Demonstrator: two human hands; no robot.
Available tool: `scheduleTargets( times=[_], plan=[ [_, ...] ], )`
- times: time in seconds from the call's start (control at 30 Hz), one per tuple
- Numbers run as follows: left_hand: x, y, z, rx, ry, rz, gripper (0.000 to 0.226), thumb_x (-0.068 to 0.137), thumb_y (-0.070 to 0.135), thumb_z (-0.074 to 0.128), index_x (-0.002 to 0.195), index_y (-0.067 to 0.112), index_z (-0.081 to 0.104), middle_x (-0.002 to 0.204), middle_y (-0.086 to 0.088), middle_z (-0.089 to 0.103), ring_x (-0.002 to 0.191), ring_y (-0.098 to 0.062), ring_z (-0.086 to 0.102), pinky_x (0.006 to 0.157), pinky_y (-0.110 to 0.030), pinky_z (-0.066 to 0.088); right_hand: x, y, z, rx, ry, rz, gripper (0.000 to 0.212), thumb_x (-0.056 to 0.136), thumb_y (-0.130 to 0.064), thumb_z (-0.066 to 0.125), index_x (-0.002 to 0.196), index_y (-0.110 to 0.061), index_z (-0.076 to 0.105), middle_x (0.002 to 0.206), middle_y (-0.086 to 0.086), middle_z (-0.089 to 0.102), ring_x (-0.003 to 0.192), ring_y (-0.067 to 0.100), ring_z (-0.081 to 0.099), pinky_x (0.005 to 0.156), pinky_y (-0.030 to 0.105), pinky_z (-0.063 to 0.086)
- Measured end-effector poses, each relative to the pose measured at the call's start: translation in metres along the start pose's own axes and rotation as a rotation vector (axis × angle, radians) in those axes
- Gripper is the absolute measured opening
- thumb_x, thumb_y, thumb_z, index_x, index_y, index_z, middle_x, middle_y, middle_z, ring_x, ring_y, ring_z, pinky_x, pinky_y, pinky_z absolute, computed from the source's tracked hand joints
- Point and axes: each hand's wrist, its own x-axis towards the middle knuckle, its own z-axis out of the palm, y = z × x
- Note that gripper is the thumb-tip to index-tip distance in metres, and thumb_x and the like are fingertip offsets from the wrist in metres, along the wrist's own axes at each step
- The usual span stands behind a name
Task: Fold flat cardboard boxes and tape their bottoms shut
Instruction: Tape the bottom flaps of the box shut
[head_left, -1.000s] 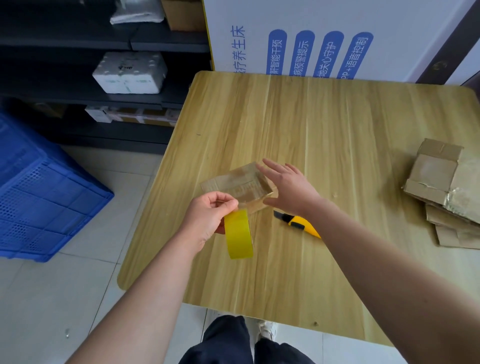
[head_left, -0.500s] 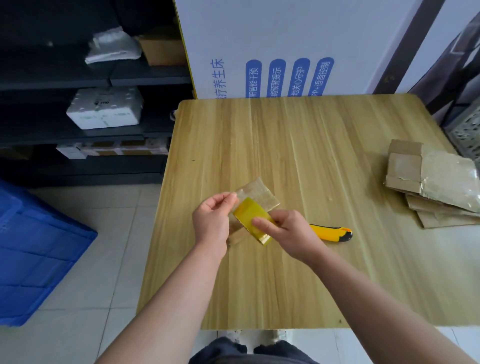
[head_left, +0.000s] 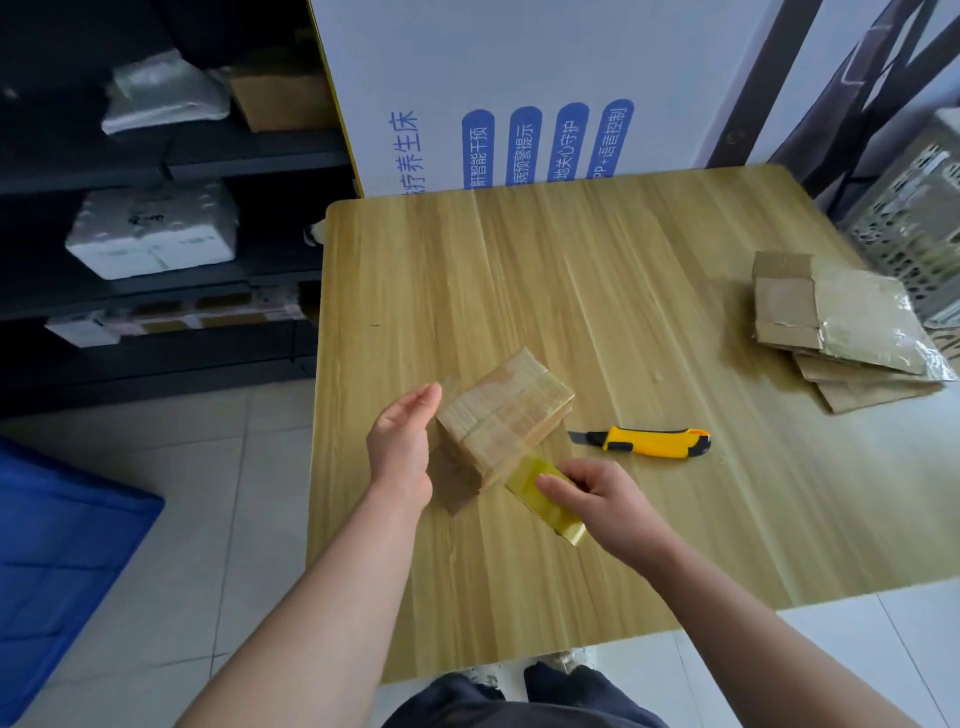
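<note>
A small folded cardboard box, wrapped in clear tape, stands on the wooden table near its left front. My left hand lies flat against the box's left side with straight fingers. My right hand grips a yellow tape roll just below and to the right of the box, with the tape running up to the box's near edge. A stack of flat cardboard boxes lies at the table's right edge.
A yellow utility knife lies on the table right of the box, blade pointing left. A blue crate sits on the floor at left, dark shelves behind it, a white printed board past the table, a grey mesh basket at right.
The tape roll passed from my left hand to my right and was pulled down and right away from the box. My left hand moved to the box's left side.
</note>
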Motion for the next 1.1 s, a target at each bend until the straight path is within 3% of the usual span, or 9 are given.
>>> scheduleTargets(
  times=[0.2,0.37,0.5,0.6,0.7,1.1],
  plan=[
    [0.014,-0.005,-0.004,0.011,-0.055,-0.042,0.011,0.084,0.022,0.075,0.091,0.025,0.066,0.098,0.013,0.067,0.094,0.003,0.055,0.097,-0.025,0.033,0.005,0.001,0.006,-0.006,0.036,0.054,0.025,0.092,-0.025,0.061,0.070,-0.016,0.060,0.060,-0.007,0.044,0.056,0.008,0.042,0.058,0.027,0.035],
    [0.021,-0.011,-0.003,0.009,-0.060,-0.063,0.012,0.084,0.022,0.074,0.094,0.023,0.068,0.101,0.010,0.068,0.099,-0.003,0.058,0.094,-0.024,0.036,0.007,0.002,0.014,-0.059,0.139,0.073,0.039,0.088,-0.044,0.064,0.073,-0.007,0.061,0.058,-0.006,0.043,0.054,0.009,0.040,0.053,0.026,0.033],
    [0.024,-0.016,-0.005,0.023,-0.034,-0.078,0.016,0.081,0.025,0.077,0.096,0.022,0.071,0.107,0.006,0.071,0.108,-0.010,0.059,0.100,-0.027,0.040,0.008,0.004,0.020,-0.038,0.170,0.092,0.036,0.087,-0.040,0.067,0.070,-0.009,0.062,0.050,-0.011,0.045,0.047,0.004,0.041,0.046,0.017,0.034],
    [0.024,-0.017,-0.006,0.033,-0.027,-0.097,0.021,0.080,0.028,0.078,0.099,0.023,0.072,0.107,0.007,0.071,0.105,-0.007,0.060,0.094,-0.024,0.039,0.008,0.006,0.023,-0.034,0.165,0.092,0.033,0.089,-0.038,0.066,0.066,-0.015,0.058,0.049,-0.012,0.043,0.047,0.005,0.039,0.047,0.018,0.033],
    [0.025,-0.019,-0.006,0.034,-0.009,-0.106,0.024,0.079,0.029,0.079,0.102,0.022,0.072,0.107,0.008,0.071,0.102,-0.005,0.060,0.088,-0.022,0.038,0.009,0.007,0.025,-0.034,0.160,0.103,0.035,0.090,-0.039,0.064,0.071,-0.010,0.060,0.054,-0.008,0.043,0.050,0.008,0.040,0.050,0.023,0.034],
    [0.027,-0.019,-0.003,0.023,0.031,-0.110,0.017,0.080,0.023,0.079,0.094,0.021,0.071,0.102,0.007,0.071,0.095,-0.003,0.061,0.082,-0.018,0.040,0.011,0.009,0.025,-0.011,0.153,0.128,0.035,0.090,-0.038,0.064,0.075,-0.006,0.062,0.057,-0.006,0.045,0.051,0.009,0.041,0.052,0.025,0.036]
  ],
)
